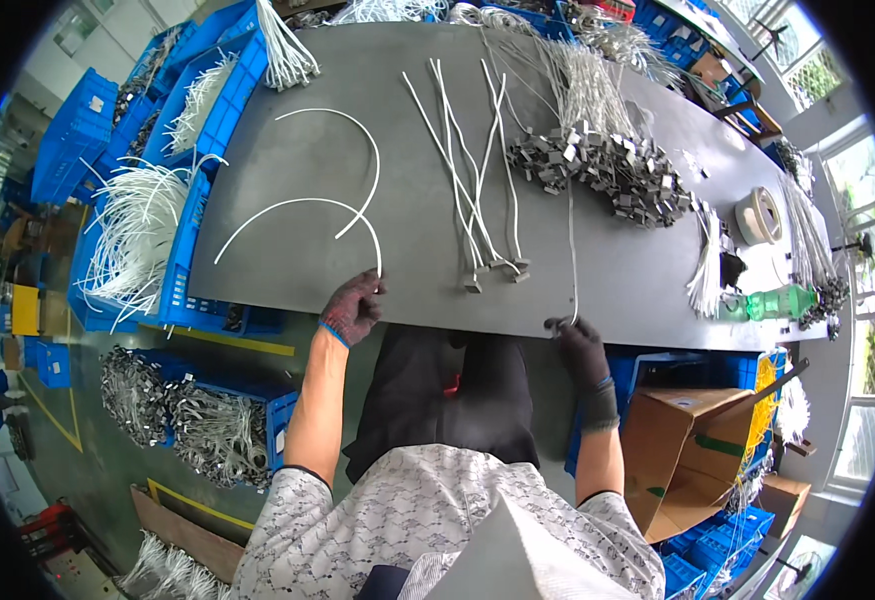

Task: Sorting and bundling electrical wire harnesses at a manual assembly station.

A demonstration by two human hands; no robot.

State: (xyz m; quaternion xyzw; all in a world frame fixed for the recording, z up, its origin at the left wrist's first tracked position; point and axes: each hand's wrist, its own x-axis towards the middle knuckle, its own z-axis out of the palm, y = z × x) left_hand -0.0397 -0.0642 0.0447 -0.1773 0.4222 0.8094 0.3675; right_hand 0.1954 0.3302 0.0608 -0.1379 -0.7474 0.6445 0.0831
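My left hand [355,305], in a dark glove, is closed on the end of a curved white tube [292,202] at the table's near edge. A second curved white tube [377,160] lies just beyond it, its lower end close to the first. My right hand [581,352], also gloved, pinches the near end of a thin pale cable [572,245]. That cable runs straight up the table to the heap of grey connectors [607,165]. Between my hands lie several white-sleeved cables [472,185] with small grey connectors [498,270] at their near ends.
Blue crates with white tubes [142,235] stand left of the grey table [417,300]. On the table's right are a tape roll [758,217], a green bottle [782,302] and cable bundles. An open cardboard box [677,440] sits below, at right.
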